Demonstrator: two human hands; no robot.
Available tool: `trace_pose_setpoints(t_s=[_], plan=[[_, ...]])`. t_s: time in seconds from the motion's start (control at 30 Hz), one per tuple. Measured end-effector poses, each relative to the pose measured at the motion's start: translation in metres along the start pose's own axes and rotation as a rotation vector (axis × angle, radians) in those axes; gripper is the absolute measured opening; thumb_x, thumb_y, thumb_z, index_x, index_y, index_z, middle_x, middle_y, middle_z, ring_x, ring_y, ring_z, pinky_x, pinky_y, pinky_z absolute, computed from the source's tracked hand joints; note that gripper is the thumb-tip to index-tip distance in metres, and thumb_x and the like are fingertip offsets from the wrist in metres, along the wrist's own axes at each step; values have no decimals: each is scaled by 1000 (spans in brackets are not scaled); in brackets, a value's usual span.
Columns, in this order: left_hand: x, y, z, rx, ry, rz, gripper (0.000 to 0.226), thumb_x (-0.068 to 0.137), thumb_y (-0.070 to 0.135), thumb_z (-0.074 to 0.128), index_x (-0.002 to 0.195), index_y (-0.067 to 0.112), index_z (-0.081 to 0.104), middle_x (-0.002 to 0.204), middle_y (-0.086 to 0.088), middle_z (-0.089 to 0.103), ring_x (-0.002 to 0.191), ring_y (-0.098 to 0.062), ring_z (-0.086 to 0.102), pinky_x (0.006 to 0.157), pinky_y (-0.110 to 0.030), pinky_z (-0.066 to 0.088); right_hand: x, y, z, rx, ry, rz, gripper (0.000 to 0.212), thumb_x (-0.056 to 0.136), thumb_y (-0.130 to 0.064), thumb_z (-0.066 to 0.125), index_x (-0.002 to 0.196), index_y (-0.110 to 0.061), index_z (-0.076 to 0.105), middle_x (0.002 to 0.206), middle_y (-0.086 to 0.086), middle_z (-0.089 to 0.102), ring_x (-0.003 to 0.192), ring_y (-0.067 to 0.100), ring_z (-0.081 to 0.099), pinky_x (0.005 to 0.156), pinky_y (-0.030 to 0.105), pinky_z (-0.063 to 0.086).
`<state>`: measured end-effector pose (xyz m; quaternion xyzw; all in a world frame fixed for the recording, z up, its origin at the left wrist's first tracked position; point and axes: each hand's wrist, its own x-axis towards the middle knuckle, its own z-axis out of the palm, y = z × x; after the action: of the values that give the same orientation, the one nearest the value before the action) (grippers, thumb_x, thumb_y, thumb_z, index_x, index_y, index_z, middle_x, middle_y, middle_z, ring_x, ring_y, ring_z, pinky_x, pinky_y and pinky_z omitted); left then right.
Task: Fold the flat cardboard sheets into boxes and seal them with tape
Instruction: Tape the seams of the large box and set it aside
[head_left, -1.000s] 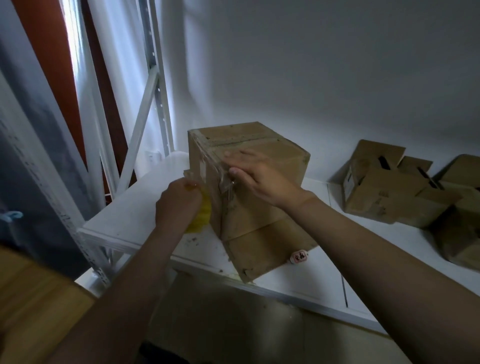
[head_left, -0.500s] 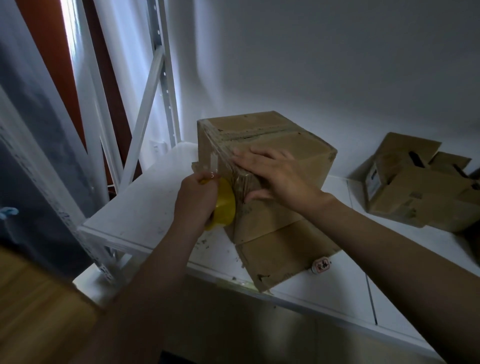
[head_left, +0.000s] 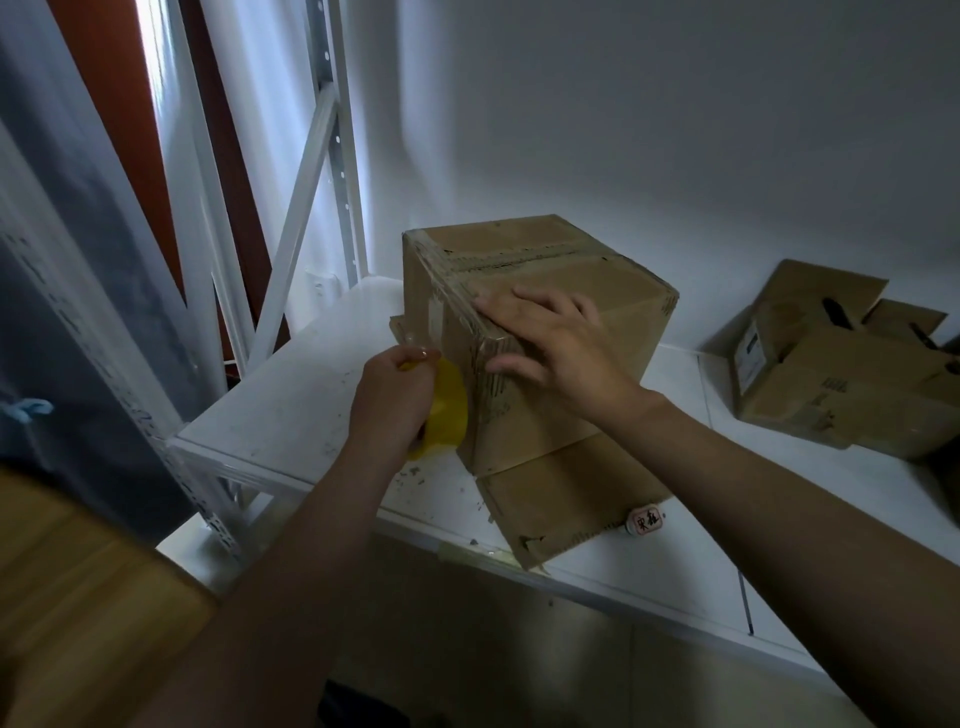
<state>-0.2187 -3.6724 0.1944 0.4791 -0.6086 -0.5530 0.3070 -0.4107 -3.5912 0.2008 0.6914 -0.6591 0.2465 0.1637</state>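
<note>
The left hand (head_left: 389, 395) is gripping the tape roll (head_left: 448, 410); the right hand (head_left: 553, 345) is lying flat, pressing the box (head_left: 587, 291) edge; pulling taut while smoothing looks wisest.

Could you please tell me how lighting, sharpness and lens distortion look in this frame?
Head view: dim overall, lit from the bright strip at upper left, blown out; head view: forearms and foreground sit in deep shadow; head view: the wide lens makes the shelf upright lean; head view: the box, right hand and left hand gripping the tape roll look reasonably sharp.
</note>
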Motion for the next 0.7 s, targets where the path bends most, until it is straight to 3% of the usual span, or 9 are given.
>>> trace_pose_setpoints(t_s=[0.1, 0.2, 0.33, 0.5, 0.6, 0.7], plan=[[-1, -2, 1, 14, -14, 16, 21, 99, 29, 57, 118, 34, 65, 114, 5, 54, 106, -26, 53, 101, -52, 50, -1, 1, -6, -46, -74, -29, 81, 83, -68, 59, 155, -39, 36, 157, -19, 40, 142, 17, 36, 106, 31, 19], [-2, -3, 1, 27, -13, 27, 27, 99, 29, 57, 124, 32, 66, 124, 4, 55, 110, -26, 53, 101, -53, 50, 2, -2, -7, -83, -87, -6, 81, 83, -70, 59, 155, -40, 35, 156, -21, 40, 138, 15, 36, 98, 29, 19], [-3, -1, 1, 43, -10, 46, 27, 100, 30, 55, 124, 31, 67, 134, 0, 56, 117, -31, 54, 101, -54, 51, -2, -15, 2, -22, 82, 102, 57, 93, -64, 55, 146, -42, 50, 147, -23, 51, 127, 13, 43, 93, 30, 22], [-4, 1, 2, 26, -22, 48, 21, 101, 25, 52, 109, 39, 65, 125, 4, 53, 117, -30, 52, 100, -54, 51, 0, -39, 30, 9, 386, 271, 37, 92, -53, 62, 125, -39, 70, 130, -24, 64, 113, 15, 51, 102, 36, 30], [-4, 0, 1, 40, -26, 42, 26, 101, 26, 52, 120, 35, 66, 130, 3, 55, 119, -29, 51, 102, -54, 49, 5, -45, 33, 10, 421, 303, 33, 94, -51, 60, 121, -37, 73, 125, -23, 67, 113, 19, 53, 101, 40, 33], [-3, -2, 0, 53, -26, 55, 26, 100, 28, 54, 122, 34, 65, 126, 5, 54, 118, -27, 52, 102, -52, 49, 3, -38, 33, -104, 325, 224, 44, 92, -54, 62, 130, -32, 67, 132, -16, 65, 115, 22, 52, 101, 41, 33]])
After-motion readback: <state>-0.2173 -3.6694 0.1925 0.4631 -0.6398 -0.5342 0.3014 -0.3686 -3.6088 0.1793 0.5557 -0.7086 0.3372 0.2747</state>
